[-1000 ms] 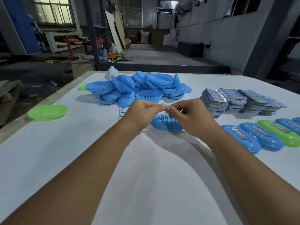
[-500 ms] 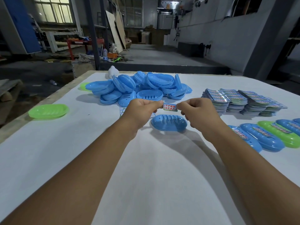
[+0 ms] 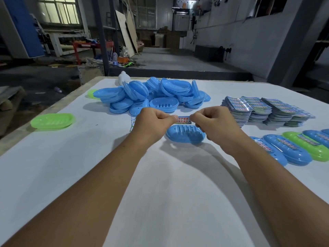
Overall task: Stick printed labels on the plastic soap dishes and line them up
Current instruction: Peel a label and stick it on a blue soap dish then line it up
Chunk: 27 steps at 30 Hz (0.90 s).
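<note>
Two hands at centre frame, left hand (image 3: 153, 123) and right hand (image 3: 216, 124), each pinching one end of a single printed label (image 3: 183, 120) stretched flat between them. Label held just above one blue soap dish (image 3: 185, 136) lying upside down on the white desk (image 3: 53, 166), slots showing. Red Chinese characters on the label, part hidden by the fingers, the rest too small to read with certainty.

Right edge of the frame: a row of labelled dishes (image 3: 292, 150) side by side, four blue and one green visible, the farthest cut off by the frame edge; strips on them colourful, writing unreadable. Above that row, stacks of printed labels (image 3: 267, 111), about three fanned piles, exact count unclear.

Upper centre: a heap of blue dishes (image 3: 151, 97), too many and too overlapped to count. Left side: one green dish (image 3: 52, 121) alone near the desk edge, a second green dish (image 3: 92, 94) half hidden behind the heap.
</note>
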Each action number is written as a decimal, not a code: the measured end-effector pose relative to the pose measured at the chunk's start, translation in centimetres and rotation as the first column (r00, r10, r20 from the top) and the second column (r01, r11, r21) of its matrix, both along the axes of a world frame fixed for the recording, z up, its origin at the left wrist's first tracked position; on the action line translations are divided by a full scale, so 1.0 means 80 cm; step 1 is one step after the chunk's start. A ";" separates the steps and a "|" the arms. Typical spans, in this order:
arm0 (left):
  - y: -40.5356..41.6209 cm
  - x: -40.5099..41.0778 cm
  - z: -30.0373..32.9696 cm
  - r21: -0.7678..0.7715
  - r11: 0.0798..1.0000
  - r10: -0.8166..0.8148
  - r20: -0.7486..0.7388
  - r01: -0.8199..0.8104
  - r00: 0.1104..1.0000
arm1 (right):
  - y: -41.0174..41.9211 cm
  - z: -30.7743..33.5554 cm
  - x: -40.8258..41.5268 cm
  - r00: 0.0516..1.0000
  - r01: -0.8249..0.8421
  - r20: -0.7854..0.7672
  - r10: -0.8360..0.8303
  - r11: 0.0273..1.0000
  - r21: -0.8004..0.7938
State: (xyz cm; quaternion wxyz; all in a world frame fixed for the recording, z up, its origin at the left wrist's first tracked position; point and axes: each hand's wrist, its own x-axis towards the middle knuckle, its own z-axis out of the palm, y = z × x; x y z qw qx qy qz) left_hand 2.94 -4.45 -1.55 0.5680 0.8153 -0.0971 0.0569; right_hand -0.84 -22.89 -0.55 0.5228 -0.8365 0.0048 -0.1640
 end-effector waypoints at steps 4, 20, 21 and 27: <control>0.005 0.004 0.002 -0.025 0.999 -0.025 -0.051 0.024 0.998 | -0.002 0.001 0.000 1.000 0.016 0.007 -0.016 1.000 0.005; -0.020 0.013 -0.011 0.156 0.987 -0.015 -0.050 0.022 0.999 | -0.013 -0.010 0.007 0.969 0.134 -0.191 -0.158 0.982 -0.135; -0.021 0.013 -0.012 0.167 0.986 -0.005 -0.053 0.014 0.999 | -0.012 -0.010 0.009 0.964 0.136 -0.208 -0.165 0.980 -0.144; -0.028 0.010 -0.010 0.232 0.972 0.032 -0.053 -0.019 0.998 | -0.012 -0.009 0.020 0.943 0.159 -0.267 -0.200 0.973 -0.167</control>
